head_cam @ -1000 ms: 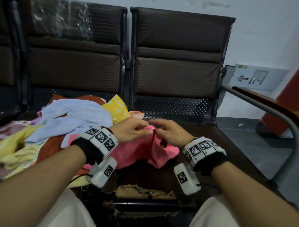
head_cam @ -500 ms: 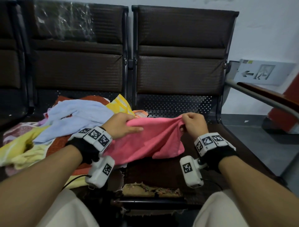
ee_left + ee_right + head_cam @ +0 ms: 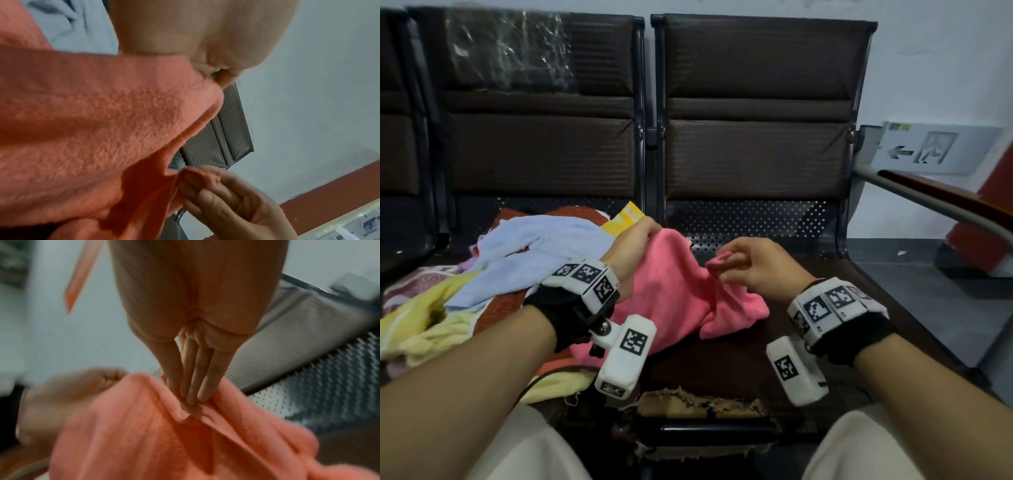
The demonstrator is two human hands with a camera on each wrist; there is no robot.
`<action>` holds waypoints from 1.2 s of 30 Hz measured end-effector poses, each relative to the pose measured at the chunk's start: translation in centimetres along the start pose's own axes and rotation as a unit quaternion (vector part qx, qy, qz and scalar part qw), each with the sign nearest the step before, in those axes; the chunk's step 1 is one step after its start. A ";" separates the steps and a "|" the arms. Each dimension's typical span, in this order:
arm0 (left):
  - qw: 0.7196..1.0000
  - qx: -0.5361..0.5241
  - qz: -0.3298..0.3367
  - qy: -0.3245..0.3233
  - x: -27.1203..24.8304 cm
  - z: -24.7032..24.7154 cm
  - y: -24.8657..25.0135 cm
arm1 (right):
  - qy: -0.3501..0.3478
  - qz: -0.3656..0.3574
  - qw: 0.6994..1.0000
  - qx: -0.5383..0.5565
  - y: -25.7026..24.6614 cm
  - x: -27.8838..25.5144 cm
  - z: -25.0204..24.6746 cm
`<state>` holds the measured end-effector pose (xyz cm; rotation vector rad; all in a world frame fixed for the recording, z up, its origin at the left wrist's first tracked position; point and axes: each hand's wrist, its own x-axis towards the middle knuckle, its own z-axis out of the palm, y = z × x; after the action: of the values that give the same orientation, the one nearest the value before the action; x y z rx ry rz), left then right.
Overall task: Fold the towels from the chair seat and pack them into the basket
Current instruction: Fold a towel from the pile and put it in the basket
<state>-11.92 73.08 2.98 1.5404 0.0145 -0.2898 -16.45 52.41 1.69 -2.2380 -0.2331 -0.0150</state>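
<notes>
A pink towel (image 3: 671,291) hangs crumpled over the dark chair seat (image 3: 739,356), held up between both hands. My left hand (image 3: 635,240) grips its upper left edge, the cloth (image 3: 102,121) draping below the palm. My right hand (image 3: 736,262) pinches another bit of the edge between thumb and fingers (image 3: 195,391), with the pink towel (image 3: 144,426) falling away beneath. The two hands are a short way apart. A pile of loose towels (image 3: 517,253) in light blue, yellow and rust lies on the seat to the left. No basket is in view.
Dark padded chair backs (image 3: 756,120) stand behind. A metal armrest (image 3: 935,205) runs along the right. The front edge of the seat (image 3: 702,404) is torn. My knees in pale trousers (image 3: 530,445) are at the bottom.
The hands had spread the pink towel wide half a second ago. Now my right hand has come back toward the left, pinching a new spot, and the towel sags crumpled.
</notes>
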 end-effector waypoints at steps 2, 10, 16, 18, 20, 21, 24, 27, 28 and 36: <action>0.999 0.025 0.012 0.041 0.2 -0.1 -0.1 | 0.032 -0.023 0.987 -0.157 -0.5 -0.3 0.1; 0.995 0.091 0.043 -0.013 0.4 -1.0 -1.2 | 0.077 -0.068 0.973 -0.204 -0.8 0.4 0.5; 0.989 0.127 0.055 -0.046 0.1 -1.2 -1.3 | 0.038 -0.078 0.996 0.007 -1.7 0.6 1.9; 0.988 0.131 0.072 -0.036 0.0 -1.2 -1.3 | 0.058 -0.038 0.997 -0.023 -1.2 0.9 2.2; 0.990 0.115 0.079 -0.029 -0.2 -1.0 -1.3 | 0.034 -0.009 0.998 -0.044 -0.7 1.0 2.4; 0.991 0.106 0.078 -0.030 -0.2 -0.9 -1.3 | 0.022 -0.012 0.999 -0.020 -0.6 1.0 2.5; 0.993 0.086 0.067 -0.038 -0.6 -0.8 -1.3 | 0.026 -0.052 0.994 0.089 -0.8 1.1 2.6; 0.994 0.076 0.041 -0.061 -0.8 -0.7 -1.3 | 0.042 -0.048 0.989 0.132 -0.9 1.1 2.7; 0.994 0.075 0.034 -0.071 -0.9 -0.6 -1.3 | 0.045 -0.035 0.988 0.144 -0.8 1.0 2.8; 0.991 -0.002 -0.011 -0.133 -1.4 0.9 -1.4 | 0.121 0.031 0.983 0.135 -0.2 1.5 3.2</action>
<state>-13.71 72.42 1.86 1.4876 -0.1777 -0.5105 -15.24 55.30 -0.02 -1.9511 -0.0296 -0.2080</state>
